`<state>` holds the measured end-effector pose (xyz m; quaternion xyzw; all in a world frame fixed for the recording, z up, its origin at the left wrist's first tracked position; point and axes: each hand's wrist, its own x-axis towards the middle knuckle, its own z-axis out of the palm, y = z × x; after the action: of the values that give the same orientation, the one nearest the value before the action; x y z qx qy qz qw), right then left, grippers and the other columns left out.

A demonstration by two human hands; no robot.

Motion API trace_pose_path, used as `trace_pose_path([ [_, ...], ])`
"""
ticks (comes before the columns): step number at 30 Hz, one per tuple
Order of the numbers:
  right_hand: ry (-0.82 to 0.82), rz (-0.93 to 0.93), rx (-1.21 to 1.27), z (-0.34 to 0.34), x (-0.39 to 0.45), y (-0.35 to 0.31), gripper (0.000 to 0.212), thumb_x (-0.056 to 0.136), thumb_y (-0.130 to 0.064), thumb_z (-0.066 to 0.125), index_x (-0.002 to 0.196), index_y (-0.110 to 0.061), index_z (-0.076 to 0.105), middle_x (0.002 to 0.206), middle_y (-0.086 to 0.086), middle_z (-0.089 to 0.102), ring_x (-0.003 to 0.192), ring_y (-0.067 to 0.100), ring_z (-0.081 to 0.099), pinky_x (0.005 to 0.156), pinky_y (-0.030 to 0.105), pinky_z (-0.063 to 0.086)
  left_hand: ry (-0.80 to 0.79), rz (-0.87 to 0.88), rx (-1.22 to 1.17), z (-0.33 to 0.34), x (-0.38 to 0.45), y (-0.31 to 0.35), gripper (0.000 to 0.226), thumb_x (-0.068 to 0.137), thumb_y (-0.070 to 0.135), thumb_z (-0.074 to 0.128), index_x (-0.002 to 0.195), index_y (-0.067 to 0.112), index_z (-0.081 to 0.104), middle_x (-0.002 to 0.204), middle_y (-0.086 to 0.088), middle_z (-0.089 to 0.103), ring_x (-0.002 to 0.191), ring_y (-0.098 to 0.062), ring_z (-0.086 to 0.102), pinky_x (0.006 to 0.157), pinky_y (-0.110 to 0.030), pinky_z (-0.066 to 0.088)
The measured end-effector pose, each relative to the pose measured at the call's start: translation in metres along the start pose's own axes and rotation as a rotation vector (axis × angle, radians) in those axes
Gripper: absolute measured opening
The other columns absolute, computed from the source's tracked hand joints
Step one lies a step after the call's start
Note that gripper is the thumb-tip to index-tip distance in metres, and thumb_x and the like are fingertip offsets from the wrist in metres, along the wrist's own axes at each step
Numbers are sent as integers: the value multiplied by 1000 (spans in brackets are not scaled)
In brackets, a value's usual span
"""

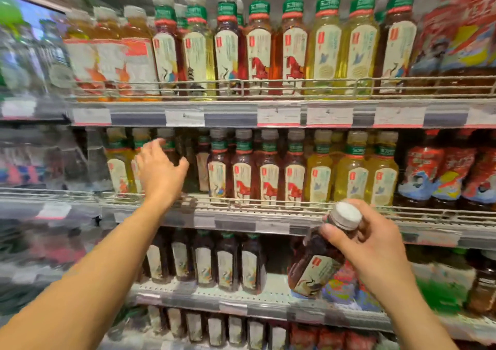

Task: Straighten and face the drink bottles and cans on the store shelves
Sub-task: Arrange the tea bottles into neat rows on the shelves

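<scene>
The person's right hand [375,245] grips a dark tea bottle [316,258] by its neck, fingers and thumb curled round it just under the white cap [347,215]. The bottle hangs tilted, cap up and to the right, base down and to the left, its pale label facing the camera, in front of and just below the middle shelf's wire rail [268,205]. The left hand [161,172] reaches above that rail into the middle shelf, fingers spread apart and relaxed, holding nothing; whether its fingertips touch a bottle cannot be told. It is in front of a gap in the row, between the yellow bottles [119,167] to the left and the dark red bottles [243,170] to the right, which stand upright with labels forward. Further right along the rail stand pale yellow bottles [351,170] and then red-labelled bottles [440,172]. Above the rail, the top shelf [188,105] carries a full row of upright bottles with price tags [328,116] on its edge. Below the rail, a row of dark bottles [204,261] stands on the lower shelf, left of the held bottle.
</scene>
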<state>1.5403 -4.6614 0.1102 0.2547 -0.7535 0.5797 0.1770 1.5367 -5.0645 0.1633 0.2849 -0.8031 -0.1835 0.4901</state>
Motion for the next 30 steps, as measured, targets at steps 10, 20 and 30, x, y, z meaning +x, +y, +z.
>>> trace_pose_path([
  [10,41,-162,96,102,45,-62,34,80,-34,80,109,-21,67,97,-2,74,89,15,71,78,31,56,-107,75,16,-1,38,-40,71,90,45,69,146,12,42,140,-10,52,131,-31,45,103,-47,45],
  [20,117,-271,110,197,104,-97,27,90,-28,78,111,-20,64,101,-2,74,93,17,70,83,45,58,-188,237,115,2,36,-50,77,92,49,67,151,13,34,131,-10,62,126,-32,48,92,-45,49],
  [30,-14,-249,-161,260,129,-97,32,88,-41,76,112,-26,61,93,-15,69,83,6,64,76,30,50,-204,298,168,-2,41,-58,77,91,51,68,149,11,37,127,-11,65,121,-32,54,94,-43,50],
])
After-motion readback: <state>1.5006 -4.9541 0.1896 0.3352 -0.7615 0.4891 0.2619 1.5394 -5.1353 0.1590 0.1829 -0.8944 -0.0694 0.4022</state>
